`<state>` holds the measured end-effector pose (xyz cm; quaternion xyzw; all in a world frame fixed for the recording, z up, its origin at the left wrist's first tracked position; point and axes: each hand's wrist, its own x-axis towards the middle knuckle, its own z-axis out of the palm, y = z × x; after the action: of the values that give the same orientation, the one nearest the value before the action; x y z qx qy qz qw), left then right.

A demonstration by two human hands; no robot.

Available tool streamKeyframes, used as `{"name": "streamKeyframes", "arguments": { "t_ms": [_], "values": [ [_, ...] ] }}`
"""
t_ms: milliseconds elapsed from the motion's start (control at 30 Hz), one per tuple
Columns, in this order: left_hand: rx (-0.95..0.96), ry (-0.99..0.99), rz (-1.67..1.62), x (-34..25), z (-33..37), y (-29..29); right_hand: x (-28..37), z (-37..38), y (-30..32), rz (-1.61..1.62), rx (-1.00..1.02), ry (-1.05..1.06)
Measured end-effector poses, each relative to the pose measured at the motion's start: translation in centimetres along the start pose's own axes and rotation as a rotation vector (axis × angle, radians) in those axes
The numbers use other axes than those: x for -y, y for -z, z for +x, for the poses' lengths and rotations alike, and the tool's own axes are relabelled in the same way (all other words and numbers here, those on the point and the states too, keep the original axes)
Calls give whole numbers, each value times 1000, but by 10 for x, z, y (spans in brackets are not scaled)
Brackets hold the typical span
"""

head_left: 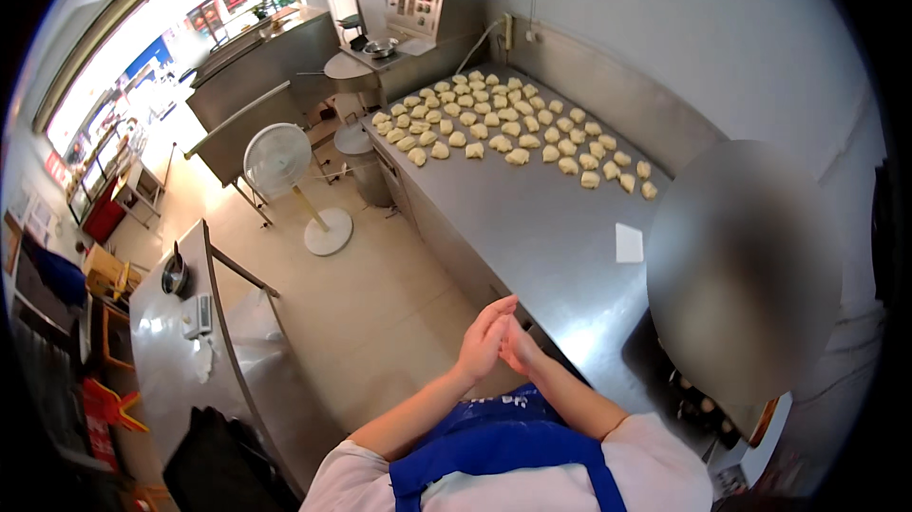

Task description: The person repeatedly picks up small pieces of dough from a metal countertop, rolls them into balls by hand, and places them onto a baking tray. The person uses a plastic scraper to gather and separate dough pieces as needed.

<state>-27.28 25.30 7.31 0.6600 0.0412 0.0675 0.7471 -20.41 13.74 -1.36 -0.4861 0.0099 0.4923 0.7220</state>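
Observation:
My left hand [485,337] and my right hand [518,346] meet in front of my blue apron [513,426], near the front edge of the steel worktable [532,218]. The left fingers are stretched out and lie against the right hand, palm toward palm. Part of the right hand's fingers is covered by the left. No object shows between them. On the far half of the worktable sit many small pale dough pieces [517,157] in loose rows. A white flat scraper-like rectangle [629,243] lies at the right, apart from both hands.
A white pedestal fan [277,159] stands on the floor at the left, near a metal bin [366,170]. Another steel table [171,341] holds a scale [197,315] and a dark bowl [175,276]. A blurred oval covers the right side.

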Motion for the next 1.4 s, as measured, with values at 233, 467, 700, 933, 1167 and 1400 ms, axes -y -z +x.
{"name": "streamKeyframes", "arguments": {
  "t_ms": [233, 467, 700, 933, 1167, 1400],
  "values": [
    [141, -73, 1265, 72, 22, 86, 48, 28, -8, 136, 172, -112],
    [469, 125, 1076, 146, 65, 175, 126, 60, 136, -164, -686, 264],
    [458, 143, 1118, 151, 219, 202, 232, 179, 349, -688, -1226, 629],
    [9, 316, 912, 164, 472, 169, 332, 277, 370, -1093, -1274, 193],
    [-202, 14, 1321, 197, 607, 171, 311, 264, 356, -1224, -1011, 431],
    [58, 126, 1303, 186, 638, 177, 331, 209, 350, -476, -1020, 364]
  ]
}}
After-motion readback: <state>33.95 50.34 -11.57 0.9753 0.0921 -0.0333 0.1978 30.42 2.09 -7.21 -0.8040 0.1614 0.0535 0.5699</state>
